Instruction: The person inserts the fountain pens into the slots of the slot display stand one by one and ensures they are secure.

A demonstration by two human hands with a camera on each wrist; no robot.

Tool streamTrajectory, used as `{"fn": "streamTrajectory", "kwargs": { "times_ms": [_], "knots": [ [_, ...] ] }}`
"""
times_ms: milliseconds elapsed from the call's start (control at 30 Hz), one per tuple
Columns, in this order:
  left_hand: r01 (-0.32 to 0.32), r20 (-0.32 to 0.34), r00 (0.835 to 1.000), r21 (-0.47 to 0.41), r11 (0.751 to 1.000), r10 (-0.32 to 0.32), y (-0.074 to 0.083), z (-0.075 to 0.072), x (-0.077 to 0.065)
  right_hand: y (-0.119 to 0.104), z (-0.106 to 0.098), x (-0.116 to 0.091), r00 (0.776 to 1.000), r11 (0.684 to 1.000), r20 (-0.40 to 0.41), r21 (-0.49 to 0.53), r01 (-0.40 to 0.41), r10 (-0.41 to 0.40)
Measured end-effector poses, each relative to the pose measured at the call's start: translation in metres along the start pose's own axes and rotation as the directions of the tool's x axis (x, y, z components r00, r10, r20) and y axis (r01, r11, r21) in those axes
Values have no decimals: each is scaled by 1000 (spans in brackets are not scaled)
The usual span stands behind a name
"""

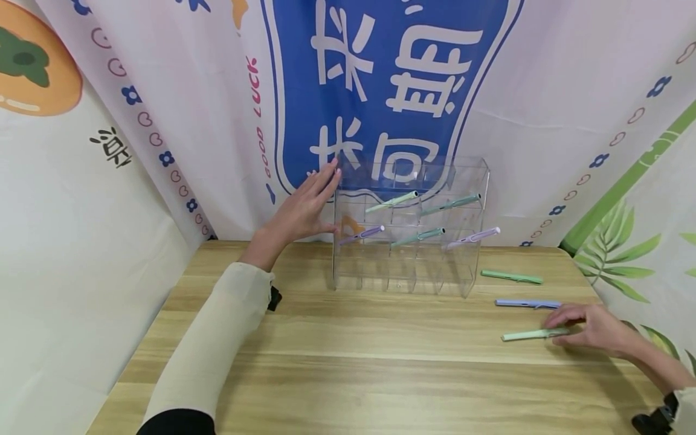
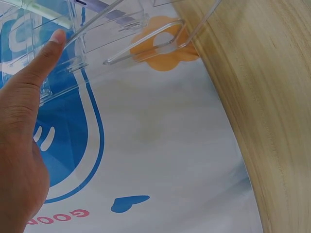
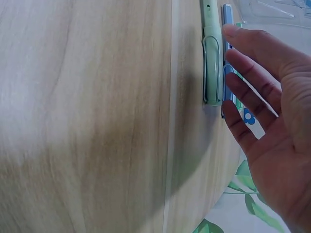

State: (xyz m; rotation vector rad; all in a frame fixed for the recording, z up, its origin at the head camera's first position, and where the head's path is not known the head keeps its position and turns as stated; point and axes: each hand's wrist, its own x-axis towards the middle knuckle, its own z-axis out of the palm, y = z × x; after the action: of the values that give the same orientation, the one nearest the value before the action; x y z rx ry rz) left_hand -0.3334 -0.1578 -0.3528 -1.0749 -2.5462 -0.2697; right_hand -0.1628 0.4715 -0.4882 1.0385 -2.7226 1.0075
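A clear plastic rack with several compartments stands at the back of the table. My left hand touches its left side, fingers stretched along the upper edge and thumb lower down; in the left wrist view the thumb lies against the clear plastic. My right hand hovers over the right end of a pale green pen on the table. In the right wrist view its fingers are apart and loosely bent beside that pen, with no grip visible. Behind it lie a blue pen and a green pen.
Slanted pens sit in the rack: a light green pen and a teal pen above, with a purple pen, a green pen and a lavender pen below. A printed curtain hangs behind the wooden table.
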Motion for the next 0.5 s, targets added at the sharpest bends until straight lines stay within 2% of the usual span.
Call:
{"fn": "streamTrajectory", "kwargs": {
  "times_ms": [200,500],
  "knots": [
    [0,6,1000,11,1000,0,-1,0,1,6,3,-3,1000,999,4,27,-28,28],
    [1,12,1000,10,1000,-1,0,-1,1,7,9,-5,997,993,-31,-91,-80,78]
  ]
}}
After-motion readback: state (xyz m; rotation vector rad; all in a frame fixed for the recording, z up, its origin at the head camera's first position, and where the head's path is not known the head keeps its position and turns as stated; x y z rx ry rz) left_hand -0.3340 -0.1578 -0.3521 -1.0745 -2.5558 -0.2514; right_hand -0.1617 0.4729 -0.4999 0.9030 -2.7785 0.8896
